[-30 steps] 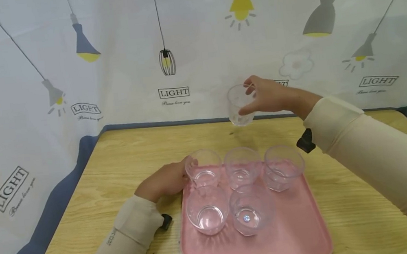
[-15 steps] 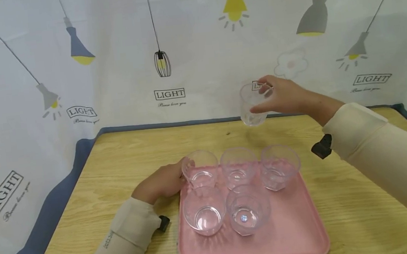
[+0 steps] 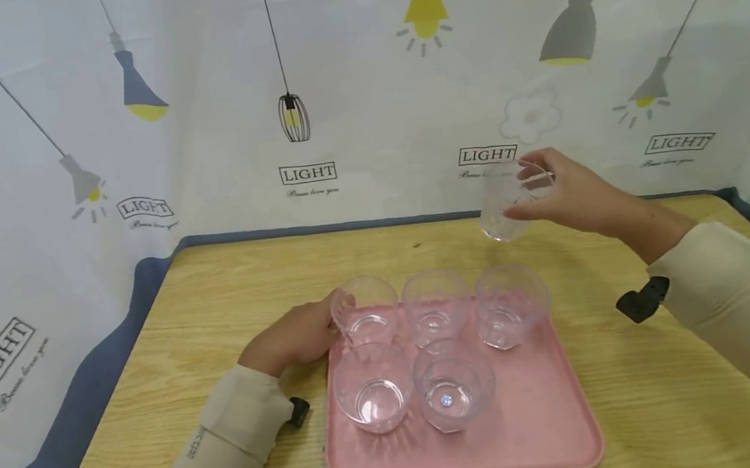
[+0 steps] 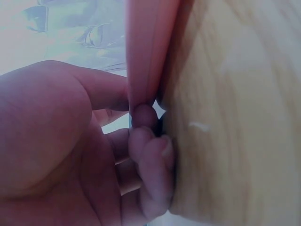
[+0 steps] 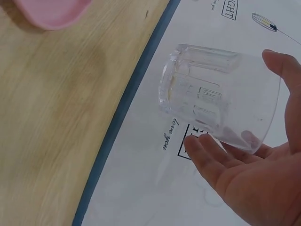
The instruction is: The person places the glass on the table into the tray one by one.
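My right hand (image 3: 578,195) grips a clear plastic cup (image 3: 499,211) near its rim, thumb on one side and fingers on the other. The cup hangs above the table's far part, beyond the tray; in the right wrist view the cup (image 5: 211,96) has a faceted lower half and nothing shows inside. My left hand (image 3: 297,338) holds the far left corner of a pink tray (image 3: 536,429). In the left wrist view the fingers curl at the tray's edge (image 4: 148,52), close to the tabletop. Several matching clear cups, among them a front left cup (image 3: 374,385), stand upright on the tray.
The on-tray cups form a back row and a shorter front row. Bare pink surface shows at the tray's front right. The wooden table (image 3: 249,269) ends at a white curtain (image 3: 362,99) printed with lamps, with a blue lower border.
My right hand has carried the cup rightward and slightly down, toward the back right of the table. The left hand keeps its hold on the tray; the view has shifted slightly.
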### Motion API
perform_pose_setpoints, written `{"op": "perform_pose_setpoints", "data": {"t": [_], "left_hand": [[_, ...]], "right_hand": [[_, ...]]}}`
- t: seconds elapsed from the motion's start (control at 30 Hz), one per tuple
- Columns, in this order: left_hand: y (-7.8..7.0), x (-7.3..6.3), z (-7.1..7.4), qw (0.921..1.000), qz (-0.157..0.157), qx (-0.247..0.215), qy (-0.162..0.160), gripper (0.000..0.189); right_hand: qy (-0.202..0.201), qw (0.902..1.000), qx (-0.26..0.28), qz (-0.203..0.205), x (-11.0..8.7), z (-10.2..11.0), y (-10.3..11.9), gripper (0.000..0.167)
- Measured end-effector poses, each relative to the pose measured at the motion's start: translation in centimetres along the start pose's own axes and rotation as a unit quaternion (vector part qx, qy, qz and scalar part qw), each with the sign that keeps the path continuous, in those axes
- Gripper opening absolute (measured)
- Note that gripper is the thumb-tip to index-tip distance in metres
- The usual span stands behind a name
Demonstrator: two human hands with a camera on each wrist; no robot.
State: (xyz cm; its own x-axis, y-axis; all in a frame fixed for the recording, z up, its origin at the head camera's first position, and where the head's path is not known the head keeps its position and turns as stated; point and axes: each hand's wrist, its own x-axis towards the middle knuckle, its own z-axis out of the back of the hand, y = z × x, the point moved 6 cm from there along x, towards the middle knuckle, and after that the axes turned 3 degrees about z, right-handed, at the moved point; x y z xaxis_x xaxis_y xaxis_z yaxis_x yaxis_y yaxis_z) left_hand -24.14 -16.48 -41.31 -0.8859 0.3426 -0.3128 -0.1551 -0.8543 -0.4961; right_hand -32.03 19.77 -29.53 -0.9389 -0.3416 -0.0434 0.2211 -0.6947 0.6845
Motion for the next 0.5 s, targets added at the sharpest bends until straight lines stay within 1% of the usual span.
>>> {"op": "perform_pose_setpoints", "data": {"t": [0.2, 0.37, 0.5], "left_hand": [[-0.2, -0.1, 0.0, 1.0, -0.004, 0.003, 0.002, 0.054], [-0.2, 0.0, 0.1, 0.9999, -0.013, 0.006, -0.003, 0.048], [0.0, 0.1, 0.1, 0.9998, -0.016, 0.009, -0.005, 0.046]], "right_hand": [[-0.002, 1.0, 0.008, -0.005, -2.0, 0.1, -1.4, 0.103], [-0.007, 0.9999, 0.007, -0.013, -3.0, 0.1, -2.7, 0.104], [-0.011, 0.9998, 0.013, -0.011, -3.7, 0.0, -3.6, 0.101]]}}
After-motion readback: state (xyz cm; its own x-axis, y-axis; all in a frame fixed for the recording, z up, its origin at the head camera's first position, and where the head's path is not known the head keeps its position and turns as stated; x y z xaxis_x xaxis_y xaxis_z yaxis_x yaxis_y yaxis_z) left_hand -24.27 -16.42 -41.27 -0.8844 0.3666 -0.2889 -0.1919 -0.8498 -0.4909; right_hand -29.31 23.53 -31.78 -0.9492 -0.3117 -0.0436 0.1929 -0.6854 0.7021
